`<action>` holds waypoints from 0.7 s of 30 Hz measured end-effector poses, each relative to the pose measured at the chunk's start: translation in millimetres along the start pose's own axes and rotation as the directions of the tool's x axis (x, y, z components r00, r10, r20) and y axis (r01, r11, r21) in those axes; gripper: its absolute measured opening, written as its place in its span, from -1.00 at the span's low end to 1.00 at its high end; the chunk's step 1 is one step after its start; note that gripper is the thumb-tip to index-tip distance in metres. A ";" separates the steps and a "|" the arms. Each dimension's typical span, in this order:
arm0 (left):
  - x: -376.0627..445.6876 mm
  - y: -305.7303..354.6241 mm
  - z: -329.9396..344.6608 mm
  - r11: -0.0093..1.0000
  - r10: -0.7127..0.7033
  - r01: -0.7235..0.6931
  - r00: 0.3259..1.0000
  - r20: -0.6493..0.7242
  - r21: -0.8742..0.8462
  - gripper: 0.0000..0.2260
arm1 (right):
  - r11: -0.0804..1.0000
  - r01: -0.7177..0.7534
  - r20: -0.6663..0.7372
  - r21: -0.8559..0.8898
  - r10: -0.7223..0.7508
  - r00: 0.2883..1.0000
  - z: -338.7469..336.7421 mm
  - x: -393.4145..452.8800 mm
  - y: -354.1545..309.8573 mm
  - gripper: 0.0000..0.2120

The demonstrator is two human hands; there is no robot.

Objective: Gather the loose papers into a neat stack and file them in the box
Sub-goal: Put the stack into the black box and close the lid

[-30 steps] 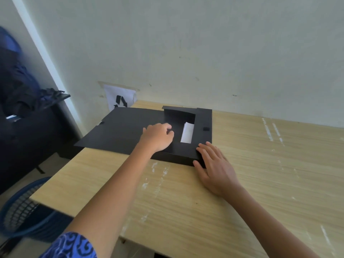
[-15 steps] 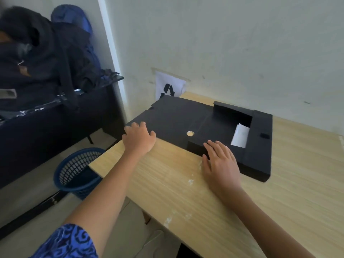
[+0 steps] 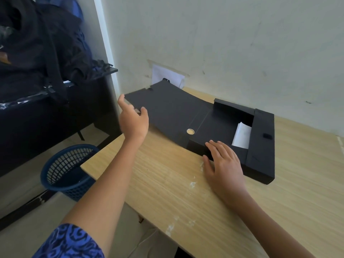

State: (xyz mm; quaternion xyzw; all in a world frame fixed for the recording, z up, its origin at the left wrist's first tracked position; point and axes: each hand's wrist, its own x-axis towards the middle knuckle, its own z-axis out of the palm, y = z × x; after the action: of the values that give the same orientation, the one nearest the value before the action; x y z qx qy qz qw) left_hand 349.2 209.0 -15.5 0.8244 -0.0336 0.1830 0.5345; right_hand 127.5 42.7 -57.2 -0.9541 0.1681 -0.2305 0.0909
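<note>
A black file box (image 3: 262, 146) lies flat on the wooden table (image 3: 176, 198) against the wall. White papers (image 3: 241, 135) show through the gap between its inner flaps. Its wide lid flap (image 3: 167, 108) spreads to the left, curved upward and raised off the table at its near-left corner. My left hand (image 3: 133, 121) grips that corner, thumb up. A round metal ring (image 3: 190, 131) sits at the flap's fold. My right hand (image 3: 223, 162) lies flat with its fingers spread on the box's near edge and inner flap, holding nothing.
A blue mesh waste basket (image 3: 65, 170) stands on the floor left of the table. Beyond it, a dark desk (image 3: 55, 112) carries black and blue bags (image 3: 46, 49). A white sheet (image 3: 165, 75) is stuck on the wall behind the lid.
My left hand left the box's inner flap, went to the lid's near-left corner and raised it off the table. My right hand stayed on the box. The view swung left.
</note>
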 end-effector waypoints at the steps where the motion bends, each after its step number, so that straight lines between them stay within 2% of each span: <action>1: -1.7 7.8 -1.1 0.997 -0.009 0.008 1.000 -0.006 -0.080 -0.36 | 1.000 -0.008 0.012 0.000 0.008 1.000 -2.0 0.1 -0.9 -0.58; 4: -10.2 32.3 -4.3 0.965 -0.014 0.006 0.999 -0.029 -0.264 -0.32 | 1.000 -0.027 0.070 0.006 0.027 0.997 -9.3 -0.6 -4.4 -0.55; 6: -18.7 49.5 -4.7 0.939 0.035 -0.043 0.999 -0.031 -0.342 -0.33 | 0.999 -0.037 0.121 0.017 0.035 0.992 -13.9 0.6 -5.9 -0.53; 9: -33.3 73.5 -5.4 0.911 0.162 -0.126 0.985 0.060 -0.393 -0.54 | 0.990 -0.083 0.171 0.115 0.063 0.983 -22.1 8.4 -7.0 -0.57; 11: -45.5 87.2 -4.7 0.900 0.282 -0.218 0.952 0.121 -0.379 -0.69 | 0.929 -0.200 0.228 0.310 0.132 0.965 -38.2 19.5 -2.2 -0.64; 14: -64.2 103.1 -4.3 0.860 0.457 -0.380 0.870 0.184 -0.340 -0.75 | 0.701 -0.437 0.330 0.563 0.294 0.897 -67.9 47.4 15.6 -0.60; 16: -77.0 112.5 -2.1 0.830 0.534 -0.453 0.813 0.231 -0.325 -0.78 | 0.512 -0.528 0.363 0.678 0.391 0.846 -86.6 69.5 34.5 -0.58; 19: -97.8 122.2 3.6 0.779 0.626 -0.544 0.712 0.320 -0.313 -0.80 | 0.206 -0.504 0.371 0.839 0.461 0.806 -120.9 99.9 56.7 -0.57; 21: -112.9 125.9 8.8 0.704 0.709 -0.640 0.609 0.355 -0.309 -0.78 | 0.070 -0.462 0.380 0.884 0.465 0.800 -143.5 111.6 66.2 -0.59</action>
State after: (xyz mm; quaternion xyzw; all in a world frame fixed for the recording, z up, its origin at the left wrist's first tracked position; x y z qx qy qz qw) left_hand 214.8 131.7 52.6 0.7258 -0.4781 0.1728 0.4634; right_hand 135.0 -72.9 97.7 -0.5896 0.2860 -0.2427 0.7153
